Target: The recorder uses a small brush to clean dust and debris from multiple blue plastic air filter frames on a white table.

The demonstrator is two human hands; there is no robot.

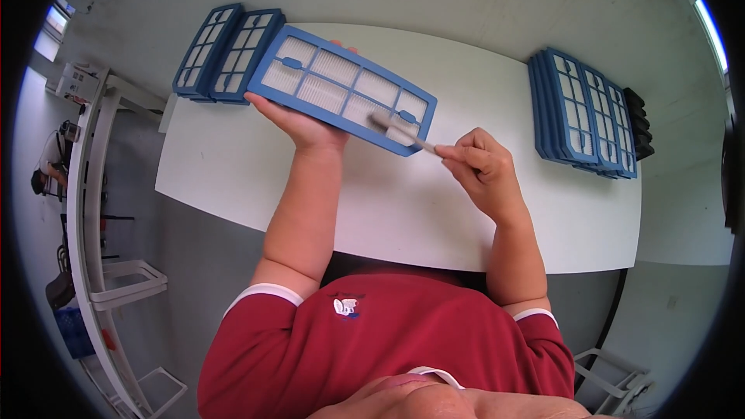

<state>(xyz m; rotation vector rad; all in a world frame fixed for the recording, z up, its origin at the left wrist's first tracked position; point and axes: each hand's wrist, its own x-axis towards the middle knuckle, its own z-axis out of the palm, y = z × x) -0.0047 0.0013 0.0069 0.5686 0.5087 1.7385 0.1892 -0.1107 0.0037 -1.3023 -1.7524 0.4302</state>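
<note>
A rectangular pleated air filter [345,90] with a blue frame and white pleats is tilted above the white table. My left hand [304,126] holds it from below, with the palm under the near edge and fingertips showing past the far edge. Between the thumb and fingers of my right hand [483,171] is the thin handle of a small brush [405,133]. Its greyish, slightly blurred head lies over the pleats near the filter's right end. Whether the bristles press on the pleats, I cannot tell.
More blue-framed filters [247,54] stand at the table's far left. Several stacked filters [582,112] sit at the right end, with black parts [638,122] beside them. The white table [403,217] borders a wall. A white rack [87,209] stands left.
</note>
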